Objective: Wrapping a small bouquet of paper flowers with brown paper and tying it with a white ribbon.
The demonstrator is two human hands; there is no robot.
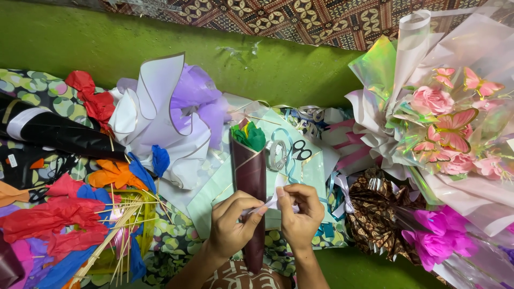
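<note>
A green floor [80,43] carries everything. Largest, at its right edge, stands a pink bouquet [450,123] with paper butterflies; a white-and-purple wrapped bouquet [171,112] lies left of centre. Between them, near the floor's near edge, lies the maroon paper cone [250,176], slim, with green tissue at its mouth. The left hand [231,225] and right hand [300,211], fingers pinched shut, hold a white ribbon [272,202] across it. Scissors [301,150] lie just beyond. Little open room remains.

Bright, even indoor light, soft shadows, faint glare on cellophane [378,67], perhaps slight edge blur
</note>
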